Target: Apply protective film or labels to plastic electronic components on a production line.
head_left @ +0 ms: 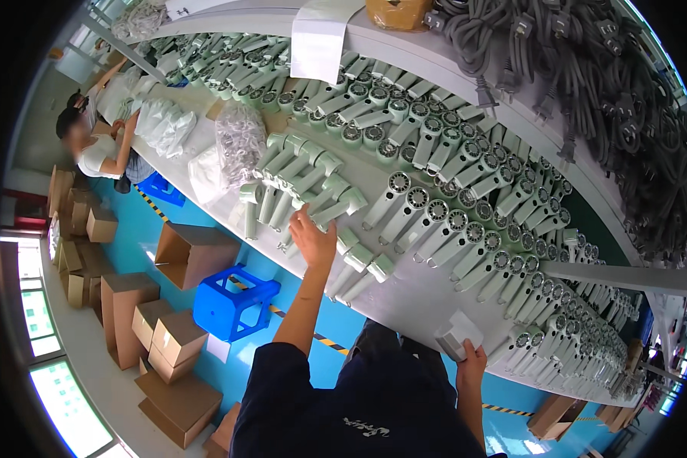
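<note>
My left hand [313, 238] is at a pile of pale green hair dryers [288, 169] on the long table. Its thumb and fingers lie around the handle end of one pale green hair dryer [340, 204] at the pile's near edge. Just right of that hand, a few more hair dryers [364, 269] lie side by side at the table's edge. Low on the right, my right hand [472, 365] is closed on a small grey-and-white block [453, 343], which looks like a stack of cards. What is printed on it cannot be made out.
Rows of hair dryers [435, 217] cover the table's far side. Dark power cords [511, 46] hang over the shelf above. Clear plastic bags [240, 137] lie beyond the pile. A blue stool [233, 304] and cardboard boxes [179, 340] stand left. Another person [99, 149] works at the far left.
</note>
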Tool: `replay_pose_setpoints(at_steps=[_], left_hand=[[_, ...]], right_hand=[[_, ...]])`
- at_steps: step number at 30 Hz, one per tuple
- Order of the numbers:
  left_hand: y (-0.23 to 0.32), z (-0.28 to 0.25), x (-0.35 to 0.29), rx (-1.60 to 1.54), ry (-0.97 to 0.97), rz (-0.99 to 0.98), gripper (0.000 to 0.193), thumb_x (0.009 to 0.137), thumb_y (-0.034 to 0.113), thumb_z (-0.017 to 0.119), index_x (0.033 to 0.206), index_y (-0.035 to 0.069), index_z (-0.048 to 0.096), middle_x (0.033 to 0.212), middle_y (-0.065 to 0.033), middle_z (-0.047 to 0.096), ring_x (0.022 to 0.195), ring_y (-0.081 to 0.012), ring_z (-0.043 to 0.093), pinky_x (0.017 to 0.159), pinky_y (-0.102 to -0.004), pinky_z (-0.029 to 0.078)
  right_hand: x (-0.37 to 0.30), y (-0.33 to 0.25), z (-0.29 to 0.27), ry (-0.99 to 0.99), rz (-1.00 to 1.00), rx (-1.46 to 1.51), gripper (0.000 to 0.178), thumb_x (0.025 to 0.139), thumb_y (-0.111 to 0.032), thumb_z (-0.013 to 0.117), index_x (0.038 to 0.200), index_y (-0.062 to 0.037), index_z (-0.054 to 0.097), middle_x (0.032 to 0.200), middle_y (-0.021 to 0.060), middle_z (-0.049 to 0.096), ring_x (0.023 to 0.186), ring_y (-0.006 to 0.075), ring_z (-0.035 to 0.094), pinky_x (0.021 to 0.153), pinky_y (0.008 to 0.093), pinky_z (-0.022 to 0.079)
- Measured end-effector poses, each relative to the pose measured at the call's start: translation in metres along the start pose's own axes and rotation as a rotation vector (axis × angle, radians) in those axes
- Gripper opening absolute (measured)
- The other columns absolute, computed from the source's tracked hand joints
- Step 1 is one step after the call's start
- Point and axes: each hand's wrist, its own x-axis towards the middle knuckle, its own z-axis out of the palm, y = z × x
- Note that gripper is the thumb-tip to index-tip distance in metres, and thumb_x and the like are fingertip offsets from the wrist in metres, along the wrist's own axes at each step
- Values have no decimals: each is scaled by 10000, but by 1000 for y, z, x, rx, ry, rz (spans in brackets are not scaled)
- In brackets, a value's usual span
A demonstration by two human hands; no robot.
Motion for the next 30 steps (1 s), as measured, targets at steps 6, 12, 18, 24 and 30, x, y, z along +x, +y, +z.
replay_pose_setpoints(at_steps=[6, 12, 18, 24, 30], left_hand=[[-33, 14, -52, -282, 171, -411, 717, 673, 128, 778, 1264, 8, 390, 1098, -178, 463, 988, -292, 459, 845, -387, 409], [-36, 13, -75, -482, 84, -513, 511, 735, 140, 738, 1189, 80, 511, 1107, -123, 519, 907, -253, 510, 783, -373, 449], [-39, 13, -42, -544, 93, -399, 251, 788, 128, 705, 1017, 76, 616, 1087, -99, 547, 832, -210, 564, 697, -319, 486], [-27, 10, -44, -498, 89, -343, 44, 825, 48, 636, 858, 37, 610, 978, -98, 571, 778, -187, 550, 624, -307, 457], [54, -59, -102, -1350, -996, -546, 322, 909, 180, 574, 1173, 8, 504, 871, -97, 633, 830, -170, 614, 796, -302, 481]], right_hand=[[3, -2, 1, -3, 39, -7, 264, 907, -118, 575, 1133, 16, 549, 1088, 108, 604, 990, 203, 590, 851, 346, 497], [8, -8, 30, -193, 22, -190, 293, 895, -97, 567, 1164, 18, 547, 1099, 104, 605, 1009, 193, 582, 881, 331, 472], [2, -5, 50, -251, 63, -325, 298, 891, -83, 549, 1163, 37, 532, 1102, 133, 597, 1038, 237, 568, 939, 383, 437], [-9, -15, 68, -294, -28, -397, 299, 894, -80, 556, 1176, 21, 546, 1129, 104, 600, 1036, 193, 566, 924, 339, 432], [-38, -57, 99, -512, -164, -375, 318, 895, -30, 534, 1208, 28, 521, 1141, 80, 597, 1043, 145, 553, 930, 311, 420]])
